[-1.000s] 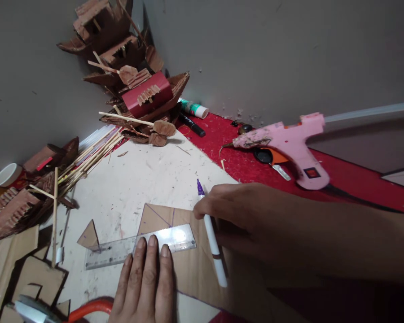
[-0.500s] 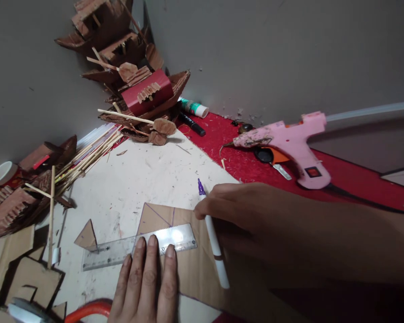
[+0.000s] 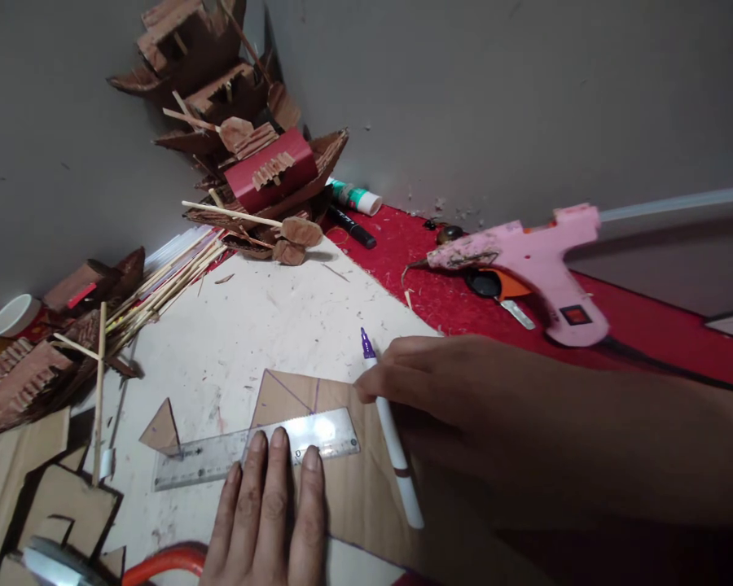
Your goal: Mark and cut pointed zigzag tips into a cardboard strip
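Note:
My left hand (image 3: 269, 513) lies with fingers stretched over a clear plastic ruler (image 3: 183, 470), pressing it down. Beneath the ruler is a piece of brown cardboard (image 3: 357, 505) with purple lines drawn near its upper corner. My right hand (image 3: 440, 391) pinches a white marker (image 3: 396, 443), whose purple tip points up and away from the cardboard. Most of the right hand's fingers are hidden behind its back. A small cardboard triangle (image 3: 162, 427) sits at the ruler's left end, partly touching it.
A pink glue gun (image 3: 525, 260) with a cable lies on the red surface (image 3: 653, 325) at right. Cardboard boats (image 3: 281, 175) stand at the back. Thin sticks (image 3: 168, 285), a black marker (image 3: 351, 226) and a paper cup (image 3: 15, 316) lie around. Red-handled scissors (image 3: 164, 561) are at front left.
The whole view has shifted slightly, so everything appears a little further right. Both hands, the ruler and the marker keep their places relative to the cardboard.

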A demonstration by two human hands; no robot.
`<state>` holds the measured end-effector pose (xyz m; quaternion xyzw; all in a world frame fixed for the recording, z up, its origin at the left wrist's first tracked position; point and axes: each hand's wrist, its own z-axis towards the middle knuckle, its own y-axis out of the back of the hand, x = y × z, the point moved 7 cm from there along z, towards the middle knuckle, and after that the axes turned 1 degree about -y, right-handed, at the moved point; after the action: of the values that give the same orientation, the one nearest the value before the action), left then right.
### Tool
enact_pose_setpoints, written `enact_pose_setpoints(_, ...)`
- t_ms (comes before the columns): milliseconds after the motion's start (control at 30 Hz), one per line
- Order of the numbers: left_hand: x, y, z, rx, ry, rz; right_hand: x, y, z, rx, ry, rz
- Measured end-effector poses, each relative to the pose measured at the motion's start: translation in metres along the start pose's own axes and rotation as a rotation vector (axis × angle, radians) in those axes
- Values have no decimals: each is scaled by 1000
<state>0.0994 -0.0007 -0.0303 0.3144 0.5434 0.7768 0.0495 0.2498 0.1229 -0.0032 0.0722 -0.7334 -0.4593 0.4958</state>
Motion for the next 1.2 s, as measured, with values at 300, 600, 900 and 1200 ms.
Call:
enact_pose_setpoints(300, -1, -2, -1, -50, 0, -20, -1, 1, 2, 15, -25, -27)
enact_pose_setpoints(600, -1, -5, -1, -86, 9, -45, 1, 4, 1, 6, -40, -9)
enact_pose_setpoints(900, -1, -5, -1, -96, 20, -33, 1, 4, 2, 5, -43, -17)
enact_pose_setpoints(1200, -1, -4, -1, -94, 27, -31, 1, 2, 3, 1, -49, -2)
